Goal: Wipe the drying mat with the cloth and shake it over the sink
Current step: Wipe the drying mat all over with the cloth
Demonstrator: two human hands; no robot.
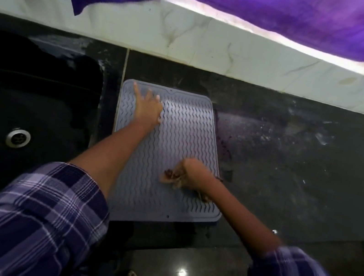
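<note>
The grey drying mat (174,151) lay flat on the dark bench (292,161), just beside the sink (24,111). The left hand (148,108) pressed open-palmed on its far corner, gripping nothing. The right hand (184,174), blurred, had its grip closed on a small brownish cloth (171,175) against the mat. Beyond that grip the near edge overhung the bench; a hard stroke could likely drag the mat off.
</note>
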